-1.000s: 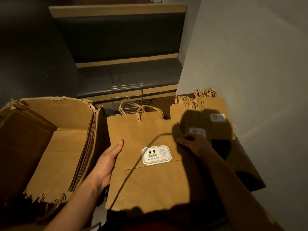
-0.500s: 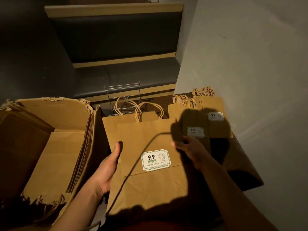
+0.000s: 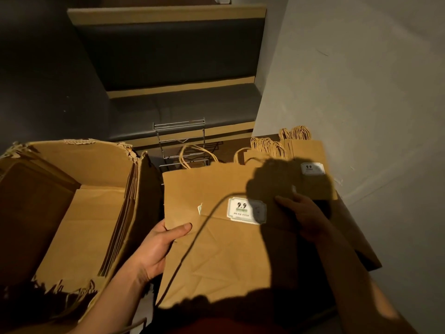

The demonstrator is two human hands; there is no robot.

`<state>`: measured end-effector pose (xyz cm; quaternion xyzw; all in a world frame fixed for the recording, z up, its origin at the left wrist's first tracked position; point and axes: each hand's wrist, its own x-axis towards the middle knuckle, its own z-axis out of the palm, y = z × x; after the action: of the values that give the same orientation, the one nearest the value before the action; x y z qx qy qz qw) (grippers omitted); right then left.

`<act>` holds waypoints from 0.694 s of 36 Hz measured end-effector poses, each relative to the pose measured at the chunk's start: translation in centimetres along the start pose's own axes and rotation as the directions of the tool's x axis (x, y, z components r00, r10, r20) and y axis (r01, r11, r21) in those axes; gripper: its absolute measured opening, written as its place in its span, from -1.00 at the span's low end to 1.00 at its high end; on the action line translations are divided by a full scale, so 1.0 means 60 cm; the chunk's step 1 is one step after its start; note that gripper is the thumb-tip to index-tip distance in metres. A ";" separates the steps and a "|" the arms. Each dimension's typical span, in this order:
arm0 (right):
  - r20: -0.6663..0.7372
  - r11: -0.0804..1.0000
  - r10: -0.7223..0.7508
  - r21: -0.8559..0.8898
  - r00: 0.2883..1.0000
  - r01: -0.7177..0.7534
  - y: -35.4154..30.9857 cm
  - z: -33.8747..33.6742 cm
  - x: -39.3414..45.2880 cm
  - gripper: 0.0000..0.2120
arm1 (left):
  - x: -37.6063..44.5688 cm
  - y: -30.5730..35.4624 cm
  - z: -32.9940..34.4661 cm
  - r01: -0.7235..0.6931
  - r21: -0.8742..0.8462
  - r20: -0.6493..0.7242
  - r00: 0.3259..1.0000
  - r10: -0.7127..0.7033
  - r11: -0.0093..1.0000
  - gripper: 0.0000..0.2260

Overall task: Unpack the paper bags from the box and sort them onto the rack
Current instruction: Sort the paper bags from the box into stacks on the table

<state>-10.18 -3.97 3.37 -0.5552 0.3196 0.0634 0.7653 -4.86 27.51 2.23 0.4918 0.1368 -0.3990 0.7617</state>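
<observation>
- Cardboard box (image 3: 72, 213), torn ragged rim, stands left with flat kraft sheets upright inside.
- Left hand (image 3: 156, 249) pinches the left edge of a flat brown paper bag (image 3: 216, 249), thumb on top.
- Bag: creased kraft, white "9.9" label (image 3: 245, 210), twisted-cord handles.
- Right hand (image 3: 303, 218), shadowed, grips its right side.
- Wire rack (image 3: 179, 141) behind; stacked bags (image 3: 310, 155) right.

Booth bench (image 3: 183, 109), dark padded seat and backrest, tan wood trim, set against far side. Pale plaster wall (image 3: 361, 80) at right. Dark grey floor (image 3: 43, 80) at left. Light dim, warm, hard-edged shadows.
</observation>
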 end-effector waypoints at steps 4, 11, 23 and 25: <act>0.031 0.989 0.043 -0.145 0.999 -0.038 -0.001 0.024 0.007 -0.88 | 0.002 -0.002 0.011 0.012 0.045 0.051 0.999 -0.014 0.999 -0.60; 0.025 0.966 0.145 -0.219 0.989 -0.136 0.020 0.041 0.029 -0.95 | -0.004 -0.003 0.016 0.017 0.016 0.082 0.996 -0.018 1.000 -0.66; 0.200 0.998 0.055 0.005 0.978 -0.058 0.055 0.051 0.019 -0.89 | -0.005 -0.020 0.038 0.051 -0.122 0.025 0.999 -0.048 0.991 -0.72; 0.217 0.997 0.057 0.044 0.974 -0.068 0.061 0.047 0.016 -0.86 | -0.001 -0.024 0.035 0.065 -0.165 0.036 0.998 -0.060 0.984 -0.71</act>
<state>-9.90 -0.30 0.35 -0.5150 0.2533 0.1391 0.8070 -6.38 25.44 2.33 0.4159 0.1731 -0.4176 0.7891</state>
